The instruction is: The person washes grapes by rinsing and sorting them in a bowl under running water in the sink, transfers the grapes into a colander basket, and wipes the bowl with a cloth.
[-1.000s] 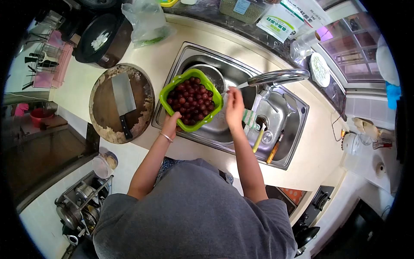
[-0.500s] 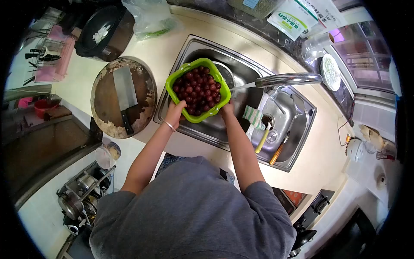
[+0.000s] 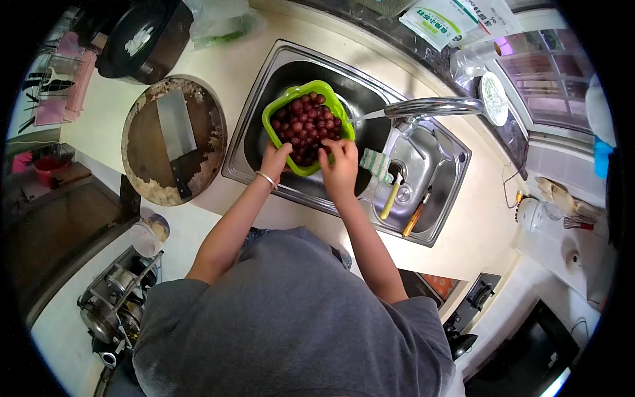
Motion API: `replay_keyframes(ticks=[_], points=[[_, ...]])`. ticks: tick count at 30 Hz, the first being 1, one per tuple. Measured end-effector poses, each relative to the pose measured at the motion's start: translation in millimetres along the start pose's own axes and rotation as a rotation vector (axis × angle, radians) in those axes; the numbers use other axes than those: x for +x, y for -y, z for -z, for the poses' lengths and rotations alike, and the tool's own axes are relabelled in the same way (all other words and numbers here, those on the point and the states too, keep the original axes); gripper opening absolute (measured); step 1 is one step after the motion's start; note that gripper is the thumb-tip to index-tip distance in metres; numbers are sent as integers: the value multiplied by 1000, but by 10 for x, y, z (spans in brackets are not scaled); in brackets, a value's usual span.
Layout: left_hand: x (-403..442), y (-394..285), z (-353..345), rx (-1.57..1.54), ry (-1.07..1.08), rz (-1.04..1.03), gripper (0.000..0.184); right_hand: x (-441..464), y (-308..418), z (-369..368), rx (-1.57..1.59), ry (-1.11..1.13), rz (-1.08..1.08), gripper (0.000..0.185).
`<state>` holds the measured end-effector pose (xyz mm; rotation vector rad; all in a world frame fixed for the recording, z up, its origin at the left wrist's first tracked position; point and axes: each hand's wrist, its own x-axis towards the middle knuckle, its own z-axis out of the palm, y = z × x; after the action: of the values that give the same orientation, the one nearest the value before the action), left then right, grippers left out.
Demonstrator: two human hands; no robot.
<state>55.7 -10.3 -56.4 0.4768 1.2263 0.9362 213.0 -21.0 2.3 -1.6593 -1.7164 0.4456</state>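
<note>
A bright green plastic basket [image 3: 340,104] full of dark red grapes [image 3: 305,126] is held tilted over the left sink basin. My left hand [image 3: 274,161] grips its near left rim, thumb on top and the other fingers hidden below. Over the near right side of the basket is my right hand [image 3: 339,165], its thumb and bent fingers apart at the edge of the grapes. I see nothing held in it. From the chrome faucet [image 3: 433,106], a stream of water runs towards the basket's right side.
Left of the steel sink [image 3: 238,173], a cleaver [image 3: 176,126] lies on a round chopping board [image 3: 210,132]. The right basin holds a yellow-handled tool [image 3: 391,198] and an orange-handled one [image 3: 415,215]. A striped cloth [image 3: 376,164] hangs over the divider. A black tub [image 3: 173,41] stands back left.
My right hand has left the basket's right side and come over its near edge by the grapes. The left hand still holds the rim. The view has shifted slightly.
</note>
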Motion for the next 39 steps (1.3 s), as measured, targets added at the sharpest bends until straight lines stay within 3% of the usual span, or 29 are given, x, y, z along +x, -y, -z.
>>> replay_keyframes(ticks=[2,5,9,11,12,14,16,18,22,25,28,31,34,37,39], points=[[42,105,29,83,-64,-150,44,60,100,-71,-209,95,-24,22],[-169,-119,-52,97,-135,-177,42,96,168,-134,-280,180,-26,26],[-170,-42,115,-35,-122,-118,45,130,76,-185,-108,156,115,25],[-178,-22,183,-71,-147,-61,48,106,-1,-220,448,227,-333,19],[-193,-40,202,-75,-147,-60,48,132,25,-190,445,230,-333,19],[-216,-83,230,-96,-107,-90,49,198,78,-118,1020,265,-558,13],[-294,-202,197,-110,-125,0,48,227,61,-78,1063,295,-581,17],[-352,-270,170,-106,-140,-22,43,258,72,-18,1307,270,-863,24],[-376,-292,170,-87,-154,-85,46,285,68,75,1459,275,-893,29],[-298,-202,242,-75,-104,-10,46,285,21,69,1481,272,-872,31],[-243,-171,210,-89,-142,-155,45,284,-49,36,1429,242,-840,30],[-65,-115,229,336,-210,-356,50,260,-351,-151,1251,223,-820,29],[51,-207,101,572,-254,-344,50,290,-583,-300,1089,270,-823,31],[163,-233,-38,786,-325,-319,53,374,-773,-391,891,476,-907,28],[258,-172,-129,948,-406,-388,57,402,-946,-517,825,424,-967,28]])
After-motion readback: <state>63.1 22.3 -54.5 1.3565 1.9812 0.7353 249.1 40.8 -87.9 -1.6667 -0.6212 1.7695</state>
